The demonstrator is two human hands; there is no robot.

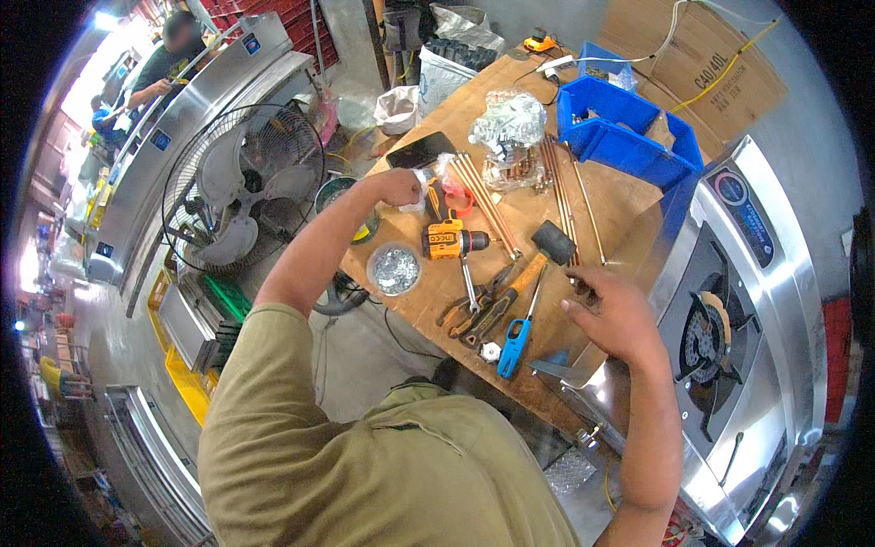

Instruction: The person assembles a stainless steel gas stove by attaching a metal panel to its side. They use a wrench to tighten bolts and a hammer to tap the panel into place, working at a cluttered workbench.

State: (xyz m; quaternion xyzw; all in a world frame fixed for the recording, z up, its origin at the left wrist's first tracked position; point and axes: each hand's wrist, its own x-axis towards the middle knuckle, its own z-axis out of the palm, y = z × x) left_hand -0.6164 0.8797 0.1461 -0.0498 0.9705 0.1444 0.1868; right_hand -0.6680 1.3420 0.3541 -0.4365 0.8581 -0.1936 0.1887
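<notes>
While the left hand (394, 187) stretches out over the far-left part of the wooden worktop (629, 196), I note it is clenched around a small pale item; what that item is I cannot tell, it is mostly hidden by the fingers. Just beyond the knuckles lies a dark phone (420, 149), and just to the right a yellow cordless drill (454, 242) lies on its side. A round tin of small shiny parts (394, 269) sits near the worktop's left edge, below the left forearm.

Right hand (618, 314) hovers at the worktop's right edge, beside a stainless gas stove (756, 301). Fingers loosely curled, palm empty as far as I see; fingertips close to a thin copper tube (589, 214), contact unclear.

Between the hands: a black rubber mallet (547, 246), orange-handled pliers (481, 310), a blue torch lighter (515, 342). A bundle of copper tubes (488, 202) runs diagonally up the worktop. Blue plastic bins (624, 137) stand at the far right corner. A floor fan (241, 187) stands left of the worktop.
</notes>
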